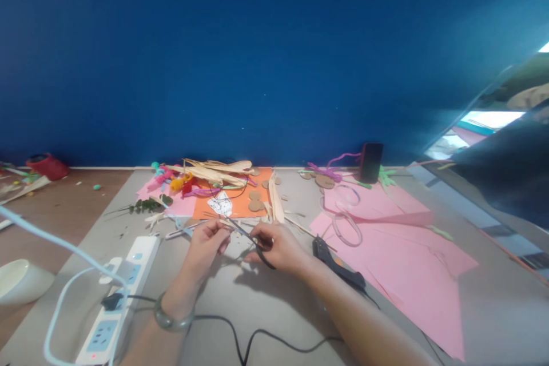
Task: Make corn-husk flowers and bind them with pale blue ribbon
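Observation:
In the head view my right hand (277, 246) is closed around the dark handles of a pair of scissors (245, 233), whose blades point up and left. My left hand (209, 243) pinches a thin pale strip (231, 225) right beside the blades. What the strip is made of is too small to tell. Just beyond my hands lies an orange sheet (240, 206) with a black-and-white speckled piece (221, 204) and several brown discs (255, 205) on it. Dried corn husks (218, 171) are heaped at its far edge, and another husk (277, 197) lies along its right side.
A white power strip (132, 274) with cables stands at the left, near a white bowl (26, 281). Right of my right hand lies a black glue gun (338, 266). Pink sheets (403, 263) spread to the right. A phone (370, 163) leans at the blue wall (274, 57).

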Action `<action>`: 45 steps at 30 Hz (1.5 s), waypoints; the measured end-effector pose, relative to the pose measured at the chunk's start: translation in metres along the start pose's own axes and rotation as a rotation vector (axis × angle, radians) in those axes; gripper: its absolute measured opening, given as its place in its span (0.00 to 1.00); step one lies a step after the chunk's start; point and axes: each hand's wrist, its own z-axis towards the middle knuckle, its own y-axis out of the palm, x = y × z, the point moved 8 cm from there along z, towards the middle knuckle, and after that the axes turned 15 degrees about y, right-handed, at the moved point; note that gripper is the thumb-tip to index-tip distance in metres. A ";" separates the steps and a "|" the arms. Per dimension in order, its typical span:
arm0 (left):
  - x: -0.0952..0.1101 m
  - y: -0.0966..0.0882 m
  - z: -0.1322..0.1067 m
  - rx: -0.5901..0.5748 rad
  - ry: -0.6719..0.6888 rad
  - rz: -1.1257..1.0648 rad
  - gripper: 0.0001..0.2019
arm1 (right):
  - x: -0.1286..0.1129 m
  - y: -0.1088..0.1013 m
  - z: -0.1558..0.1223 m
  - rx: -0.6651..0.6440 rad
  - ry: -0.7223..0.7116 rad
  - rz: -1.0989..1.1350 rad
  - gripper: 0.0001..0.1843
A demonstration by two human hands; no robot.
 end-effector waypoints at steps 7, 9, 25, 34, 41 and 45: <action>0.000 -0.001 0.000 0.004 0.000 0.018 0.07 | -0.001 0.000 0.000 -0.002 -0.010 0.012 0.20; 0.000 -0.001 0.000 0.003 -0.003 0.021 0.07 | -0.001 0.000 0.000 0.001 -0.009 0.014 0.20; 0.005 0.001 -0.001 -0.009 0.006 0.026 0.09 | 0.001 0.000 0.001 -0.008 0.023 0.005 0.20; 0.005 0.000 0.000 -0.021 0.020 0.043 0.12 | 0.008 0.004 0.003 -0.029 0.050 0.041 0.20; 0.005 0.001 0.000 -0.041 0.033 0.054 0.12 | 0.017 0.006 0.004 -0.054 0.117 0.097 0.19; 0.004 0.000 -0.001 -0.037 0.012 0.083 0.13 | 0.024 0.006 0.006 -0.048 0.210 0.289 0.22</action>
